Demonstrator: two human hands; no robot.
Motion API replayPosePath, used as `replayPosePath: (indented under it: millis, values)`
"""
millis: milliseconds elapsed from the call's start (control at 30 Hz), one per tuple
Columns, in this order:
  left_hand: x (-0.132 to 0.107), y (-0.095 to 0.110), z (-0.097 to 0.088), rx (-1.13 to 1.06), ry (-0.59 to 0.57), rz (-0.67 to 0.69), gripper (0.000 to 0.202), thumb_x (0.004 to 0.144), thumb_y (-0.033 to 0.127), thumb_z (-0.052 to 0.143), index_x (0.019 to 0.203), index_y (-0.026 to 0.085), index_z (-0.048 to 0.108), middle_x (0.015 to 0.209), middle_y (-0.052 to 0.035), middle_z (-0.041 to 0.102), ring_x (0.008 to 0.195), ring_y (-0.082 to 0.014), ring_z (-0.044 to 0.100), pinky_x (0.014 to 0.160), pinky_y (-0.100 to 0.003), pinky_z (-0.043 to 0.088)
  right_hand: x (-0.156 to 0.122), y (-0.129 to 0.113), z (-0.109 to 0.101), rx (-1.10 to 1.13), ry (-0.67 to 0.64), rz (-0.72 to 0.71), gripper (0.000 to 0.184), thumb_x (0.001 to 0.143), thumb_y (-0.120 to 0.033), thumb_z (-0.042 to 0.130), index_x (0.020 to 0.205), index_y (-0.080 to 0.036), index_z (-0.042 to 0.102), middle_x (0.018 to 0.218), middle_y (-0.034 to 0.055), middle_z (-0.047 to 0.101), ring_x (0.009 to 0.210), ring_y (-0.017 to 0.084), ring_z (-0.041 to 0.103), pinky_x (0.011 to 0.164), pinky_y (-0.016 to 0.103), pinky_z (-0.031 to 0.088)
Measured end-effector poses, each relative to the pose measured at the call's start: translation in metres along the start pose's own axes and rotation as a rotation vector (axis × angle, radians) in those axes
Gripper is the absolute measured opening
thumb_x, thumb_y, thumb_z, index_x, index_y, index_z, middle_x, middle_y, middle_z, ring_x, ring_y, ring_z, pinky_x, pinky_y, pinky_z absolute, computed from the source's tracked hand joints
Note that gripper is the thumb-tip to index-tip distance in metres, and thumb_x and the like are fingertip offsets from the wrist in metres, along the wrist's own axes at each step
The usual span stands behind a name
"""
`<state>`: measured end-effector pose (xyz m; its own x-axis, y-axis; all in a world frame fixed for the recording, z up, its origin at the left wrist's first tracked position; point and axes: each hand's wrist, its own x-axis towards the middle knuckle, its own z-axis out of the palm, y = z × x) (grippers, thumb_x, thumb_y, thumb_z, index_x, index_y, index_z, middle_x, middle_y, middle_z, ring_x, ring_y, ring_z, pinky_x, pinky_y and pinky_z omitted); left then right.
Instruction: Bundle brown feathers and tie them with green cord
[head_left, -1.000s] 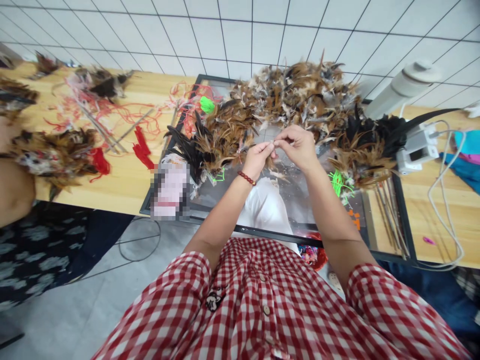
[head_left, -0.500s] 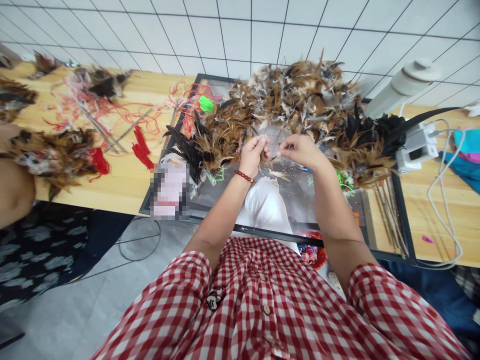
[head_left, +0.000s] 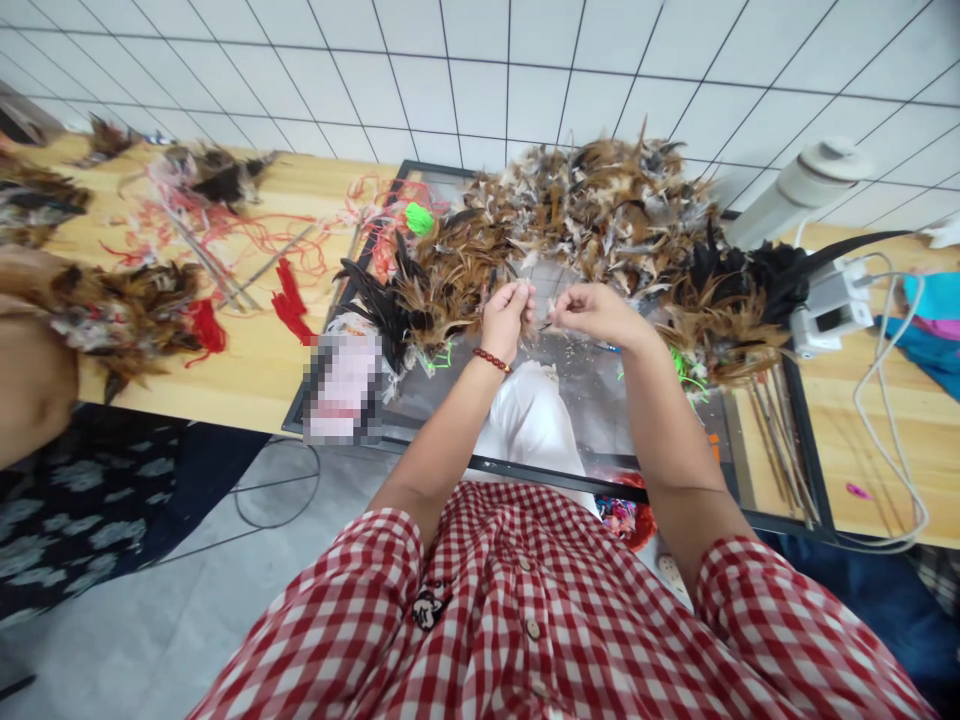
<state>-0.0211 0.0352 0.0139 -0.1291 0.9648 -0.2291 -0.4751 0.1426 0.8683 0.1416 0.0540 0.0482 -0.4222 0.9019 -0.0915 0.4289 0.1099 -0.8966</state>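
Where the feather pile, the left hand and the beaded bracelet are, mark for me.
Feather pile (head_left: 596, 215), head view: its middle.
Left hand (head_left: 507, 314), head view: its back.
Beaded bracelet (head_left: 491, 359), head view: its beads.

Before us the framed panel (head_left: 600, 400) lies on the table (head_left: 244, 385), the wall (head_left: 480, 85) behind it. Our left hand (head_left: 508, 315) and right hand (head_left: 592, 312) are above its middle, side by side — the feather heap (head_left: 600, 215) beyond them and around both sides. Sticks (head_left: 784, 445) lie along the panel's right end; the bottle (head_left: 795, 195) is behind, right of the heap. Left of the panel, we have a tassel (head_left: 291, 303) on the table.
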Motion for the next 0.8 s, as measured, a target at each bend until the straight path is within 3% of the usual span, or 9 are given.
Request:
replayPosePath:
  millis: [133, 333, 533, 600, 700, 800]
  values:
    - [0.0, -0.005, 0.002, 0.005, -0.03, 0.033, 0.02, 0.085, 0.031, 0.079, 0.074, 0.018, 0.069, 0.068, 0.0037, 0.065, 0.061, -0.0062, 0.057, 0.065, -0.02, 0.048, 0.002, -0.004, 0.005, 0.237, 0.15, -0.008, 0.02, 0.071, -0.027, 0.079, 0.069, -0.022, 0.059, 0.064, 0.0008, 0.07, 0.06, 0.014, 0.062, 0.061, 0.027, 0.049]
    - [0.004, -0.015, 0.002, -0.001, -0.064, 0.102, 0.02, 0.082, 0.027, 0.08, 0.068, 0.018, 0.07, 0.067, 0.0036, 0.067, 0.068, -0.0079, 0.06, 0.073, -0.019, 0.049, 0.005, -0.008, 0.019, 0.285, 0.138, 0.043, 0.028, 0.069, -0.035, 0.085, 0.068, -0.02, 0.062, 0.062, 0.002, 0.069, 0.055, 0.012, 0.06, 0.058, 0.026, 0.048]
    - [0.009, -0.026, 0.001, 0.014, 0.025, 0.098, 0.011, 0.081, 0.02, 0.078, 0.072, 0.018, 0.074, 0.069, 0.0047, 0.069, 0.07, -0.0075, 0.059, 0.074, -0.018, 0.046, 0.007, -0.009, 0.029, 0.061, 0.286, 0.059, 0.016, 0.075, -0.027, 0.075, 0.065, -0.021, 0.065, 0.058, 0.0003, 0.066, 0.054, 0.014, 0.058, 0.057, 0.026, 0.045]
    - [0.011, -0.028, -0.001, 0.006, 0.054, 0.086, 0.012, 0.082, 0.021, 0.077, 0.071, 0.017, 0.072, 0.068, 0.0049, 0.068, 0.068, -0.0071, 0.058, 0.072, -0.018, 0.046, 0.005, -0.011, 0.03, -0.054, 0.264, 0.003, 0.007, 0.076, -0.025, 0.073, 0.072, -0.019, 0.072, 0.061, 0.0003, 0.069, 0.058, 0.015, 0.06, 0.06, 0.027, 0.044]
    - [0.012, -0.027, -0.003, 0.002, 0.05, 0.079, 0.019, 0.084, 0.025, 0.077, 0.069, 0.017, 0.068, 0.064, 0.0054, 0.064, 0.064, -0.0064, 0.054, 0.067, -0.018, 0.044, 0.001, -0.013, 0.028, -0.132, 0.207, -0.051, 0.012, 0.077, -0.027, 0.071, 0.078, -0.018, 0.078, 0.064, 0.0004, 0.071, 0.063, 0.016, 0.062, 0.064, 0.028, 0.045]
    - [0.01, -0.024, -0.003, 0.041, 0.009, 0.094, 0.027, 0.086, 0.03, 0.075, 0.066, 0.016, 0.064, 0.059, 0.0056, 0.058, 0.059, -0.0064, 0.051, 0.063, -0.018, 0.043, 0.003, -0.01, 0.026, -0.109, 0.353, -0.075, 0.016, 0.078, -0.03, 0.069, 0.08, -0.017, 0.077, 0.068, 0.0015, 0.071, 0.063, 0.014, 0.06, 0.065, 0.027, 0.045]
